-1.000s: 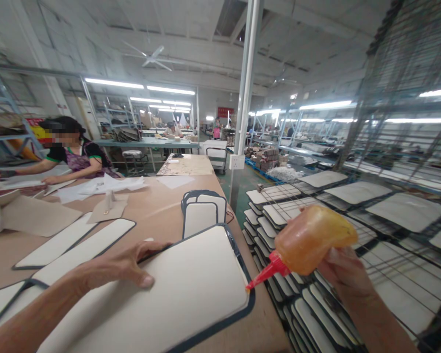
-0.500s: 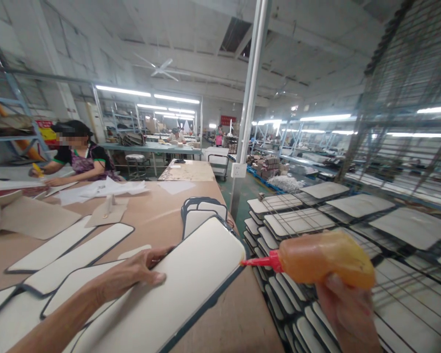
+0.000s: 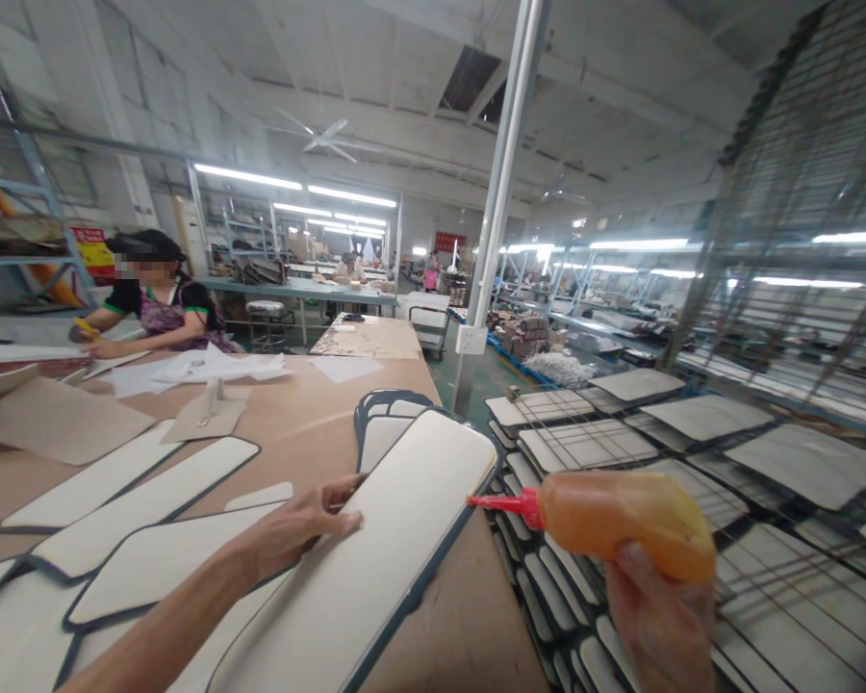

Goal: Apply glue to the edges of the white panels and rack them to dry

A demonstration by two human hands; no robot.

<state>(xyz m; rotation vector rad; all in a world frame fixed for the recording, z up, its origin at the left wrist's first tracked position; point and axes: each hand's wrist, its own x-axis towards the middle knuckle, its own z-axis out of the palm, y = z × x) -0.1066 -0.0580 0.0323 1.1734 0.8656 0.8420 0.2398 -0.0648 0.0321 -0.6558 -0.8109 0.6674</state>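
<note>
My left hand grips the near left edge of a large white panel with a dark border, which is lifted at a tilt off the brown table. My right hand is closed round an orange squeeze bottle. Its red nozzle points left, its tip next to the panel's right edge. More white bordered panels lie flat under and to the left of my left arm.
A wire rack holding several white panels stands to the right of the table. A small stack of bordered panels lies beyond the lifted one. A person sits at the far left of the table among white paper pieces. A white pillar rises behind.
The panel has been lifted and tilted from flat on the table, its far end swung away. The bottle has levelled out from nozzle-down, now pointing left at the panel's edge.
</note>
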